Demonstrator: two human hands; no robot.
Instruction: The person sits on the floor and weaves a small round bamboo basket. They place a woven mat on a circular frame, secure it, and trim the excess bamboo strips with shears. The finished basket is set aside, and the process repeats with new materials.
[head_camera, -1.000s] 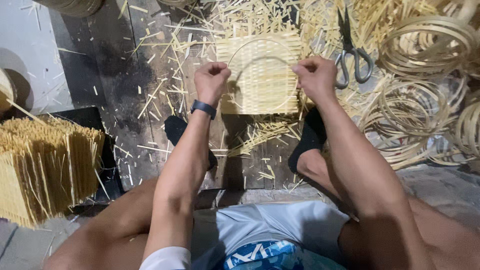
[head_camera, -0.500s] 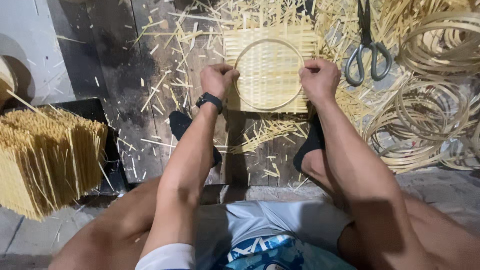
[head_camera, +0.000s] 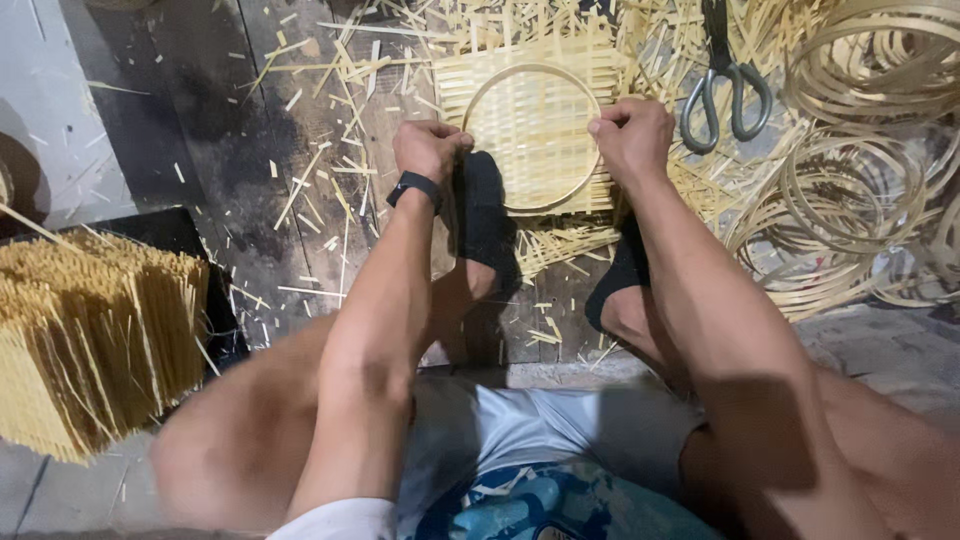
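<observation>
A square woven bamboo mat (head_camera: 530, 125) lies on the dark wooden floor in front of me. A thin bamboo hoop (head_camera: 480, 95) rests on top of it. My left hand (head_camera: 428, 150) pinches the hoop's left side, and a black band sits on that wrist. My right hand (head_camera: 630, 135) grips the hoop's right side against the mat. Both my feet in black socks (head_camera: 480, 215) press at the mat's near edge.
Scissors (head_camera: 725, 85) lie right of the mat. Several coiled bamboo rings (head_camera: 850, 190) pile up at the right. A stack of woven mats (head_camera: 90, 330) stands at the left. Loose bamboo slivers (head_camera: 320, 170) litter the floor.
The hoop has come down onto the woven mat and my hands have settled at its sides. My left foot has slid forward to the mat's edge.
</observation>
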